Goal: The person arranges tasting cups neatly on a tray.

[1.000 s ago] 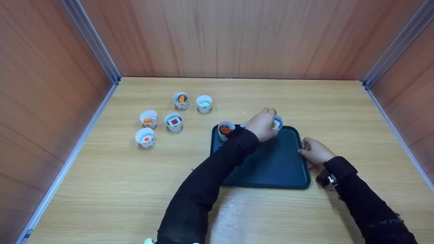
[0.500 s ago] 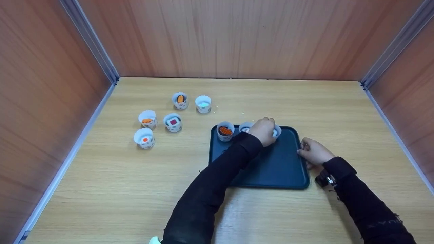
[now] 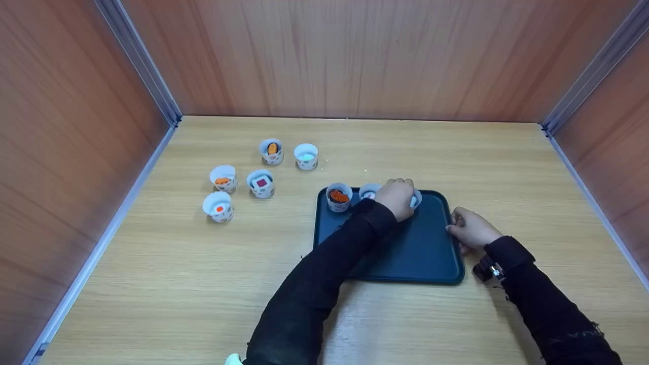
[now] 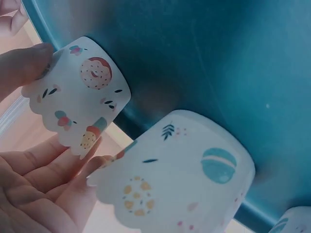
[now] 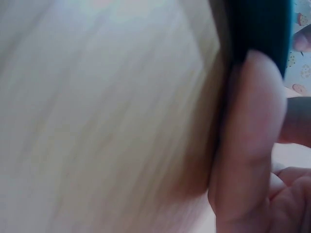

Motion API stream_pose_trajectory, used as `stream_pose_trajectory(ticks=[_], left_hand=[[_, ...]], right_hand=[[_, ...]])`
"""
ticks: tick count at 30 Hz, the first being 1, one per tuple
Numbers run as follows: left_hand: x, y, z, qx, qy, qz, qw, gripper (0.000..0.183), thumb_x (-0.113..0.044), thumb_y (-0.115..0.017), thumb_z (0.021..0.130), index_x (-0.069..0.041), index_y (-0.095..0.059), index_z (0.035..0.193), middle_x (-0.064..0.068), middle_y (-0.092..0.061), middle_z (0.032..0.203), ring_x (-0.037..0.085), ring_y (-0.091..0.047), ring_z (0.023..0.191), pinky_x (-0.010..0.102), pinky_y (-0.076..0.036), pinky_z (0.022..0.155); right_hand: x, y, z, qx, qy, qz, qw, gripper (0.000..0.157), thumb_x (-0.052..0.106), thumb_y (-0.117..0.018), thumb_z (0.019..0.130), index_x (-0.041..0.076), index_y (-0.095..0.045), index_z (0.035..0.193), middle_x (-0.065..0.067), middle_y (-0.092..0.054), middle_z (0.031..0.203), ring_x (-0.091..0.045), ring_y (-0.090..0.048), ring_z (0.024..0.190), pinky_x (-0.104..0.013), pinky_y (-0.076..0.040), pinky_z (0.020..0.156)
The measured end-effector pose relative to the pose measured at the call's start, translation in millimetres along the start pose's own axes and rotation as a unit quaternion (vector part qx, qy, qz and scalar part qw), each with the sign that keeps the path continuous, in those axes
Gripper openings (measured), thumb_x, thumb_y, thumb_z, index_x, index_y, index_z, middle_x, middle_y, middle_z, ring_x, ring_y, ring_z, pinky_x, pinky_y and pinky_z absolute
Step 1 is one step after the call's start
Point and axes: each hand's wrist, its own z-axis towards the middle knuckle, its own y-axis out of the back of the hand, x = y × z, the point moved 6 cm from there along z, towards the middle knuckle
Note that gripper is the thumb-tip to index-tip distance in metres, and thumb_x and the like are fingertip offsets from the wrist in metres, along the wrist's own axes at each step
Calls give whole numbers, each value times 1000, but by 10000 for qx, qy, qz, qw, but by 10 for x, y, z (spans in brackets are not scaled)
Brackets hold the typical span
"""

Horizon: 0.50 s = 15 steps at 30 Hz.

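Note:
At the far edge of the dark green tray [image 3: 405, 258], my left hand [image 3: 397, 199] holds a white paper cup [image 4: 80, 92] printed with doughnuts, thumb on one side and fingers on the other. The cup's base meets the tray in the left wrist view; the hand hides most of it from the head. Beside it on the tray stands a second paper cup [image 4: 175, 170], printed with a blue macaron. Farther left is a third cup [image 3: 338, 203] with a red-orange, grainy-topped piece inside. My right hand [image 3: 474, 228] grips the tray's right edge, its thumb [image 5: 255, 121] along the rim.
Left of the tray, several more paper cups stand on the wooden table, among them one with a pale green piece [image 3: 305, 157] and one with a red-centred white piece [image 3: 261, 183]. Wood panels [image 3: 355, 61] wall in the back and both sides.
My left hand has moved slightly right and toward me, bringing its cup down onto the tray's far edge. The middle cup shows more now. The right hand stays at the tray's edge.

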Motion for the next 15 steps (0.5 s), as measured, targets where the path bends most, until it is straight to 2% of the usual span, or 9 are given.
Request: stream_pose_trajectory(ticks=[3,7,11,15], left_hand=[[35,23,-26,70,46,-153,9998,46,-36,-73,86,-11,-60,123,4,-64,118,20,-58,112,29,-45,98],[143,127,-75,-2,190,-585,9981,65,-45,-72,86,-8,-52,135,8,-58,132,23,-51,126,30,-42,106],[301,274,-130,-326,359,-1023,9936,81,-53,-67,87,-5,-40,147,11,-47,148,26,-41,140,33,-38,112],[554,419,-194,-669,572,-1540,9841,81,-55,-60,91,-5,-35,151,12,-41,153,25,-36,143,34,-34,116]], right_hand=[[-5,-7,6,3,-58,32,10000,11,7,-51,98,-1,-42,98,-5,-51,71,-13,-57,48,-30,-53,46],[-13,-8,12,2,-118,50,9999,11,7,-51,97,0,-42,97,-4,-51,70,-12,-57,48,-30,-53,46],[-30,-8,14,56,-205,61,9998,10,7,-49,98,1,-42,97,-4,-50,69,-13,-57,49,-30,-53,47],[-33,-15,18,90,-199,64,9997,10,7,-49,98,1,-42,97,-3,-49,70,-14,-58,50,-30,-53,48]])
